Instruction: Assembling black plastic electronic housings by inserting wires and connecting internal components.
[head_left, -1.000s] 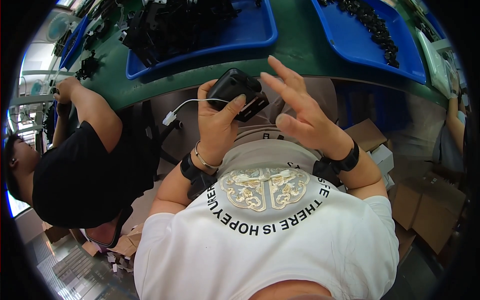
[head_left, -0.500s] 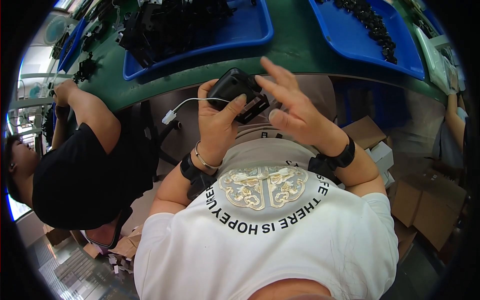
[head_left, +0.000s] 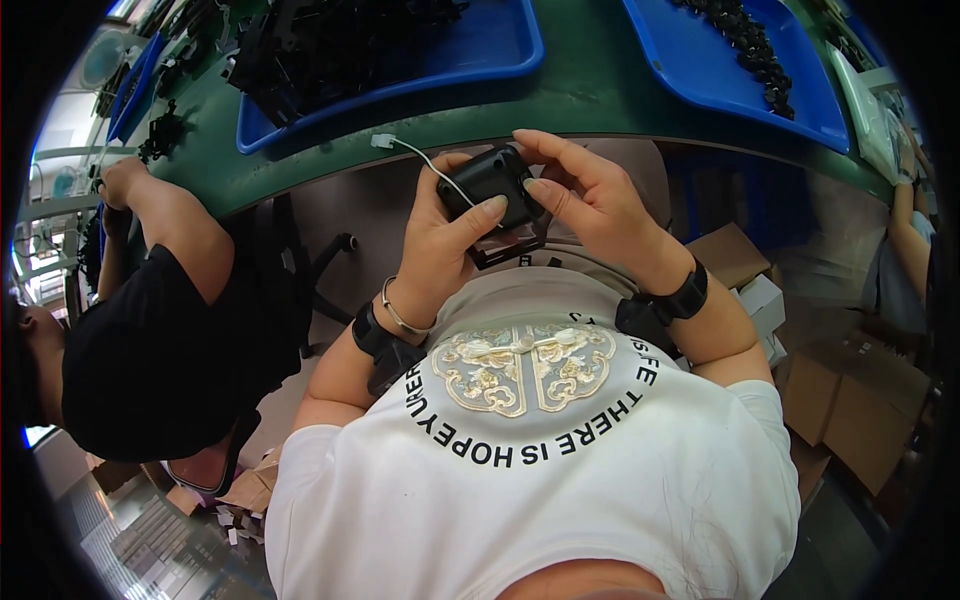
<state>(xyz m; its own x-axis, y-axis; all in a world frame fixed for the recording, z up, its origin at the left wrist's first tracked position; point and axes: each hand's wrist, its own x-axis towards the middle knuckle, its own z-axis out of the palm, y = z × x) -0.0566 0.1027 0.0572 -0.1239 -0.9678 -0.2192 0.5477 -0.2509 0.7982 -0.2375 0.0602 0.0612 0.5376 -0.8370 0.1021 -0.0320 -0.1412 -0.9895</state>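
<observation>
My left hand (head_left: 436, 232) is closed around a black plastic housing (head_left: 490, 178) with rounded corners, its thumb lying across the near side. A thin white cable (head_left: 425, 158) runs from under that thumb to a white plug (head_left: 383, 141) in front of the table's edge. Below the housing juts a dark slotted bracket (head_left: 508, 246). My right hand (head_left: 600, 205) grips the housing's right end between thumb and fingers; whether a small part sits under those fingertips is hidden.
The green table (head_left: 580, 100) curves across the far side. On it stand a blue tray (head_left: 400, 88) of black parts and another blue tray (head_left: 690, 100) with small black pieces. A co-worker's arm (head_left: 185, 220) is at left. Cardboard boxes (head_left: 860, 400) lie at right.
My right hand has come from hovering with spread fingers to the housing's right end. The housing has turned and moved slightly right, and the white plug has swung upward toward the table.
</observation>
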